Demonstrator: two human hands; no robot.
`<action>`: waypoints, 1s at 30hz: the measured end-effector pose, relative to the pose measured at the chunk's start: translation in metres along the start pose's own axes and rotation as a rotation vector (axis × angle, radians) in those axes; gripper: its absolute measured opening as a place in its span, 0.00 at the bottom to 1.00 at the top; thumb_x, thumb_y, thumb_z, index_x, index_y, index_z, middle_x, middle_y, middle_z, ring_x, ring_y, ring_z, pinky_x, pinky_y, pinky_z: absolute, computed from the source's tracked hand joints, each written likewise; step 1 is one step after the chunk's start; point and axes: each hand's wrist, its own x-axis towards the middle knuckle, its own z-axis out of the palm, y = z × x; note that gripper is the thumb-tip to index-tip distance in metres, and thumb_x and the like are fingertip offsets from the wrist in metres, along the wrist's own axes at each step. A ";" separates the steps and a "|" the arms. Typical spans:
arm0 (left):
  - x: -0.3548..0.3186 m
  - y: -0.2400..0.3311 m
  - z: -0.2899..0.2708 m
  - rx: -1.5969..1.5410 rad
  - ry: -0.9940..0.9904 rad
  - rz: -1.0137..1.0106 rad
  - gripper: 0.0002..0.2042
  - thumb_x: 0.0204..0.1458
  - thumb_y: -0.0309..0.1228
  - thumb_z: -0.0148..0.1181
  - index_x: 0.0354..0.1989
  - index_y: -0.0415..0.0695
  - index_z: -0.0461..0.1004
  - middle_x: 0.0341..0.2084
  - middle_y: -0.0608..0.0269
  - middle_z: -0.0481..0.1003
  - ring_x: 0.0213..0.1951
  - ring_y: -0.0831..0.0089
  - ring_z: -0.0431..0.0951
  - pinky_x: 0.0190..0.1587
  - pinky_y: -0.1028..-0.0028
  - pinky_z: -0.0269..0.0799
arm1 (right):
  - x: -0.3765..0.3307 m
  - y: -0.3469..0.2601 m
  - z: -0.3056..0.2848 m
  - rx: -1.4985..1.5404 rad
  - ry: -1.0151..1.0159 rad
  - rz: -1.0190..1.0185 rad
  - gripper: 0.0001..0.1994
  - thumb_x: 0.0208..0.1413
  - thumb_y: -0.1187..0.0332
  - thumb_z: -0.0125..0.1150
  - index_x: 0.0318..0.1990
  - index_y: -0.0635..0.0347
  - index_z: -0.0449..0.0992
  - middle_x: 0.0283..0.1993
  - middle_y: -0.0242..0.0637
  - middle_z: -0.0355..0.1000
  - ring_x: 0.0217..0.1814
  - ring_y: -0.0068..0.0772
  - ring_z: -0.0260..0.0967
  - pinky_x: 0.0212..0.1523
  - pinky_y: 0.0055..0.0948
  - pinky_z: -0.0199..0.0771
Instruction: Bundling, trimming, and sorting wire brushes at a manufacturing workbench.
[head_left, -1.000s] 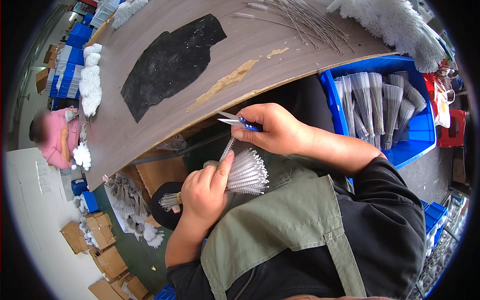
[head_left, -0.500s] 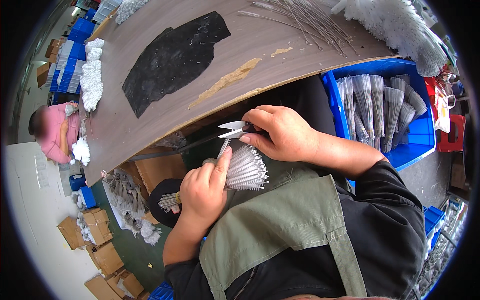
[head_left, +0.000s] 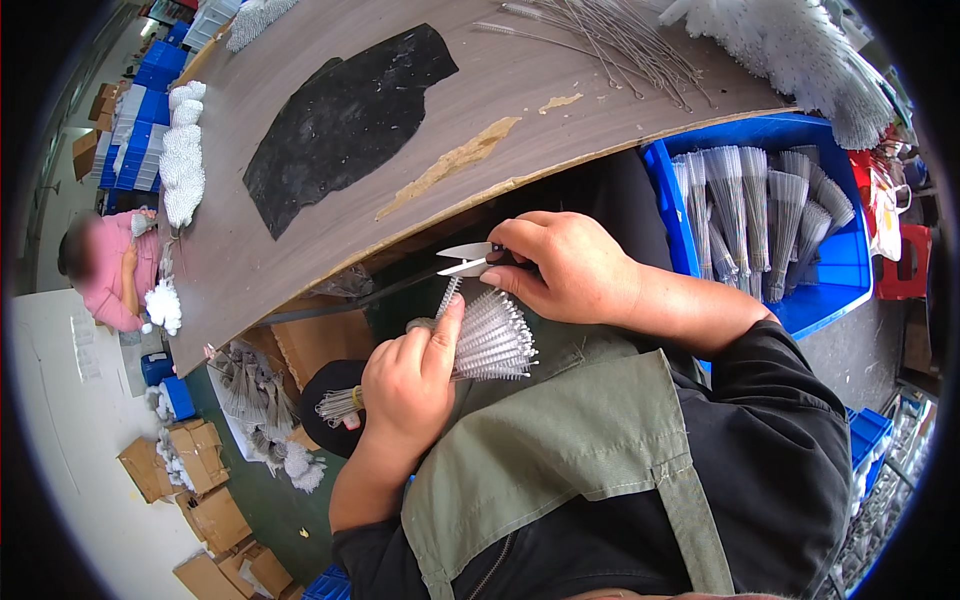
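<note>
My left hand (head_left: pixel 408 385) is closed around a bundle of thin wire brushes (head_left: pixel 492 338), their white bristled heads fanned out to the right and their wire ends sticking out to the left. One brush stands apart from the bundle above my thumb, its tip up against the scissors. In my right hand (head_left: pixel 570 262) is a small pair of scissors (head_left: pixel 465 262) with black handles and short silver blades. The blades are parted and point left, right at the tip of that single brush. Fingers and thumb of my right hand wrap the handles.
The wooden table (head_left: pixel 330 255) stretches ahead, bearing a black sheet (head_left: pixel 350 125), loose wire brushes (head_left: pixel 610 45) and a white bristly pile (head_left: pixel 790 60). A blue bin (head_left: pixel 830 300) of brush bundles stands right. A person in pink (head_left: pixel 125 265) sits far left, near cardboard boxes (head_left: pixel 215 515).
Almost nothing differs. Both hands, the scissors and the brush bundle keep their places; the view has shifted very slightly.
</note>
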 end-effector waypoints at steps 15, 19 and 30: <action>0.003 0.003 0.000 -0.504 -0.033 -0.179 0.38 0.26 0.18 0.62 0.57 0.47 0.69 0.25 0.54 0.70 0.26 0.54 0.72 0.32 0.64 0.70 | 0.007 0.005 -0.003 0.172 -0.039 0.038 0.19 0.50 0.61 0.64 0.43 0.69 0.72 0.28 0.46 0.69 0.29 0.43 0.69 0.32 0.35 0.70; 0.001 0.002 0.000 -0.586 -0.016 -0.222 0.37 0.27 0.18 0.61 0.57 0.47 0.69 0.25 0.54 0.71 0.27 0.56 0.73 0.33 0.66 0.70 | 0.005 0.007 -0.003 0.121 -0.028 0.008 0.18 0.50 0.62 0.63 0.43 0.68 0.72 0.29 0.46 0.69 0.30 0.44 0.70 0.32 0.36 0.70; 0.000 0.001 -0.001 -0.738 -0.010 -0.223 0.34 0.33 0.17 0.63 0.57 0.44 0.68 0.34 0.50 0.77 0.35 0.62 0.80 0.39 0.72 0.73 | 0.006 0.006 -0.003 0.010 0.048 -0.085 0.16 0.48 0.64 0.64 0.40 0.65 0.73 0.29 0.44 0.69 0.30 0.46 0.69 0.31 0.37 0.70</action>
